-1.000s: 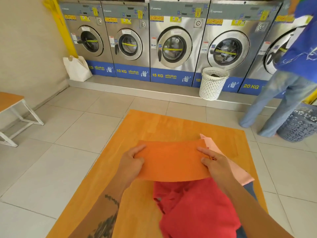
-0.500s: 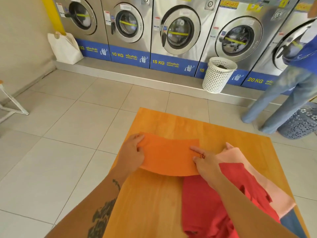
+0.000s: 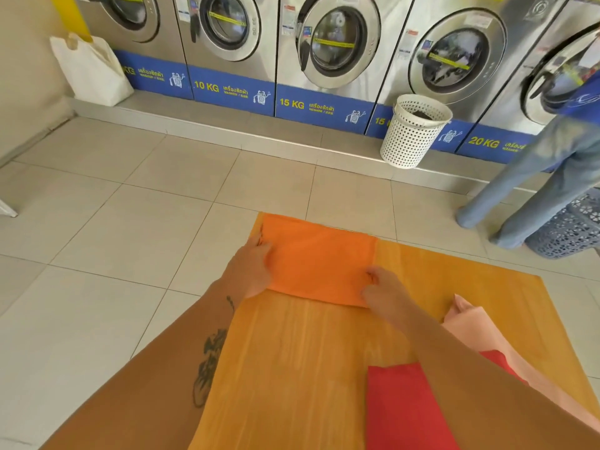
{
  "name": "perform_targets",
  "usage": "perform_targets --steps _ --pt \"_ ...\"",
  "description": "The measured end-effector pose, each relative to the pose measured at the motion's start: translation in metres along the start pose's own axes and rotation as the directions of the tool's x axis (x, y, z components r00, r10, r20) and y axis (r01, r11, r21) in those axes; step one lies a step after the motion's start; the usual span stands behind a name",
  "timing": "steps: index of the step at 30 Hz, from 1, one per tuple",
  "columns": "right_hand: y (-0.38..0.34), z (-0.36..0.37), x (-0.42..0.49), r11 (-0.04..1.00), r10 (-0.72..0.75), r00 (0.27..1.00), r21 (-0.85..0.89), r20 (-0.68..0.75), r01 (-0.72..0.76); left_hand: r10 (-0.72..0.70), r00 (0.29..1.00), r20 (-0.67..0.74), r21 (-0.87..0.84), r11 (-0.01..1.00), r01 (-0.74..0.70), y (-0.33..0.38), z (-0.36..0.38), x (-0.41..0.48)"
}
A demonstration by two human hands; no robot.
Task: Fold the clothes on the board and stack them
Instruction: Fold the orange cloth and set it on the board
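Observation:
A folded orange cloth [image 3: 319,259] lies flat at the far left corner of the wooden board [image 3: 292,368]. My left hand [image 3: 251,269] grips its left edge, fingers pinching the fabric. My right hand [image 3: 378,292] pinches its near right corner. A red garment [image 3: 406,407] lies unfolded at the near right of the board, partly under my right forearm. A pale pink garment [image 3: 470,323] lies beneath it and sticks out toward the right.
A row of steel washing machines [image 3: 328,43] lines the far wall. A white perforated basket [image 3: 412,131] stands on the step. A person in jeans [image 3: 526,186] stands at the right beside a grey basket [image 3: 571,225]. A white bag [image 3: 94,69] leans at the left.
Both hands have carried the orange cloth away from the pile to the board's far left corner and set it down flat. The view has tilted down and left.

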State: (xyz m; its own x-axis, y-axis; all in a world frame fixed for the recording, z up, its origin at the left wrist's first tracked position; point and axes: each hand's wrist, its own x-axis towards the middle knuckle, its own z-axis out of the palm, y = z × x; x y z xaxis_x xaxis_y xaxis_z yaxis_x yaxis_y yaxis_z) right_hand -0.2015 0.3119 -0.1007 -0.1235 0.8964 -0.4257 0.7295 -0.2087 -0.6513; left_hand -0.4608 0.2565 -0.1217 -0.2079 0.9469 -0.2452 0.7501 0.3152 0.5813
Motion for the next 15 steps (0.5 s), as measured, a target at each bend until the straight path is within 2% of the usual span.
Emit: perform_targets --steps 1,6,11,15 --pt "0.006 0.003 0.0 1.0 -0.003 1.0 -0.028 0.022 0.004 -0.006 1.0 -0.005 -0.003 1.0 0.006 -0.006 0.006 0.001" --pt "0.014 0.008 0.0 0.984 -0.066 0.997 -0.165 0.038 0.071 0.1 0.972 -0.214 0.017 0.995 -0.099 -0.019 0.018 0.003" --pt "0.01 0.001 -0.016 0.967 -0.107 0.985 -0.215 0.138 0.135 0.016 0.946 -0.325 0.045 0.999 -0.001 -0.02 0.029 -0.012" --pt "0.02 -0.02 -0.048 0.948 -0.19 0.975 -0.235 0.117 0.213 0.114 0.894 -0.432 0.049 0.993 -0.103 -0.008 0.036 -0.051"
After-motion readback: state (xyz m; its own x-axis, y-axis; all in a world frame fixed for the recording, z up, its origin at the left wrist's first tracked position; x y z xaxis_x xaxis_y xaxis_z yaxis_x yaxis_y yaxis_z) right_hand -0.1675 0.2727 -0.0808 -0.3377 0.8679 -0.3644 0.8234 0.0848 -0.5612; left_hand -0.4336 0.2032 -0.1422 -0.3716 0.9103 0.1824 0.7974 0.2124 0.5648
